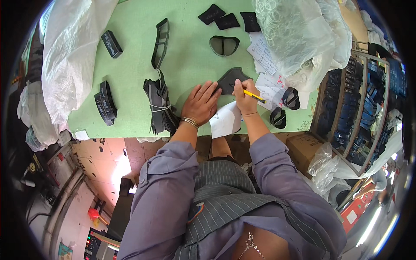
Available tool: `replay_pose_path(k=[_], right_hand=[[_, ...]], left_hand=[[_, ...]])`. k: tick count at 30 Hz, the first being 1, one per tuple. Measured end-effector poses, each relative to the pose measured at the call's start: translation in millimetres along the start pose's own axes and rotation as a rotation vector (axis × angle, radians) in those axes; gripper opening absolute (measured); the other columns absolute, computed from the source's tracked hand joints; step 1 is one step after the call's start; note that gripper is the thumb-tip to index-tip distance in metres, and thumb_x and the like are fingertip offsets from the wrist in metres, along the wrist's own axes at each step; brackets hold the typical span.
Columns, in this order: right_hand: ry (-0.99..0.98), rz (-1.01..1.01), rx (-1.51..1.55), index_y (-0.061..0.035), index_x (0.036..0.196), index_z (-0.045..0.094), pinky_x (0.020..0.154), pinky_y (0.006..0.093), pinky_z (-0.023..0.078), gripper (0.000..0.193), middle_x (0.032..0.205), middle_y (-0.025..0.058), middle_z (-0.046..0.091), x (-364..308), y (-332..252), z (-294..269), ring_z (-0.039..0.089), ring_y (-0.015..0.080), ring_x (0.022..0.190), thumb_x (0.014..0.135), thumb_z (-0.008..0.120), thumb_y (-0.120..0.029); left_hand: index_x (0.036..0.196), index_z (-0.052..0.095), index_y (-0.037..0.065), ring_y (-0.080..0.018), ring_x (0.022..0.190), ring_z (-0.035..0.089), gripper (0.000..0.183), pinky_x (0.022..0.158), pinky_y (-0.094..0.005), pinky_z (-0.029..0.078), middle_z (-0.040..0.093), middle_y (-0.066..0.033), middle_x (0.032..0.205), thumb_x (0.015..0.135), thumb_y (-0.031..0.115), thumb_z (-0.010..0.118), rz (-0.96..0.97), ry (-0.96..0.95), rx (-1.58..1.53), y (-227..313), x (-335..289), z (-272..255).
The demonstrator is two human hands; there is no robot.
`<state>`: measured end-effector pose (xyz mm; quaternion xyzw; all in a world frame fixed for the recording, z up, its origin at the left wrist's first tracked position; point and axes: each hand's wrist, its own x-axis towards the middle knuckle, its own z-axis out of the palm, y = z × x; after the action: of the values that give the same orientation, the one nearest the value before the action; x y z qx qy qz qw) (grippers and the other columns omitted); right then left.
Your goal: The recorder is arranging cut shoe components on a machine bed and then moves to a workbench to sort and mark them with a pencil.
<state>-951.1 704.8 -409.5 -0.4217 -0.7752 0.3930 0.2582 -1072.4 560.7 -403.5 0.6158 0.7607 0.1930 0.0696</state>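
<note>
A yellow pen (253, 95) with a black end is gripped in my right hand (246, 100), over the right part of a flat, dark, curved piece (234, 79). The pen's tip is hard to make out. My left hand (200, 105) lies flat on the green table (134, 93), fingertips close to the dark piece's left edge. Below the dark piece, a white sheet of paper (225, 121) hangs over the table's front edge between my hands. Just left of my left hand lies a bundle of dark strips (158, 103), tied with a thin band.
Dark cutting dies or frames (160, 43) and black blocks (112, 44) stand on the table. Small black pads (212, 14) lie at the back. Written sheets (263, 54) and a clear plastic bag of rings (299, 30) are at right. Beyond stands a metal rack (368, 108) of dark pieces.
</note>
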Motion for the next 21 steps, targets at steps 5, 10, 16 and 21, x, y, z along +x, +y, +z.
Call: replay_pose_path(k=[5, 10, 16, 21], right_hand=[[-0.015, 0.087, 0.087, -0.0075, 0.071, 0.048, 0.046, 0.0295, 0.046, 0.030, 0.053, 0.0051, 0.058, 0.7, -1.7, -0.9, 0.060, 0.0169, 0.047, 0.089, 0.063, -0.026], [0.007, 0.081, 0.078, -0.0068, 0.071, 0.049, 0.047, 0.0279, 0.046, 0.029, 0.053, 0.0054, 0.060, -0.7, -3.1, -0.4, 0.060, 0.0148, 0.047, 0.090, 0.062, -0.024], [0.007, 0.255, 0.236, -0.0060, 0.072, 0.049, 0.047, 0.0275, 0.046, 0.029, 0.053, 0.0061, 0.060, 1.4, 0.5, -1.9, 0.060, 0.0146, 0.047, 0.090, 0.062, -0.024], [0.026, 0.149, 0.092, -0.0060, 0.071, 0.047, 0.047, 0.0288, 0.047, 0.030, 0.052, 0.0056, 0.060, -0.2, 0.6, 1.0, 0.060, 0.0155, 0.046, 0.090, 0.061, -0.025]], left_hand=[[0.123, 0.059, 0.018, -0.0185, 0.130, 0.041, 0.044, 0.110, -0.0376, 0.026, 0.049, -0.0026, 0.137, 0.079, 0.022, 0.057, -0.009, 0.013, -0.007, 0.4, 0.2, 0.6], [0.122, 0.060, 0.018, -0.0180, 0.130, 0.041, 0.043, 0.110, -0.0373, 0.026, 0.049, -0.0022, 0.137, 0.079, 0.022, 0.057, -0.013, 0.016, -0.014, 1.3, 0.4, 0.4], [0.123, 0.059, 0.016, -0.0187, 0.129, 0.044, 0.044, 0.108, -0.0380, 0.030, 0.050, -0.0030, 0.136, 0.079, 0.018, 0.058, -0.026, 0.008, -0.041, 2.7, 1.3, -2.3], [0.123, 0.059, 0.017, -0.0183, 0.130, 0.042, 0.044, 0.109, -0.0378, 0.029, 0.049, -0.0029, 0.137, 0.079, 0.017, 0.059, -0.028, -0.011, -0.036, 3.3, 1.1, -3.2]])
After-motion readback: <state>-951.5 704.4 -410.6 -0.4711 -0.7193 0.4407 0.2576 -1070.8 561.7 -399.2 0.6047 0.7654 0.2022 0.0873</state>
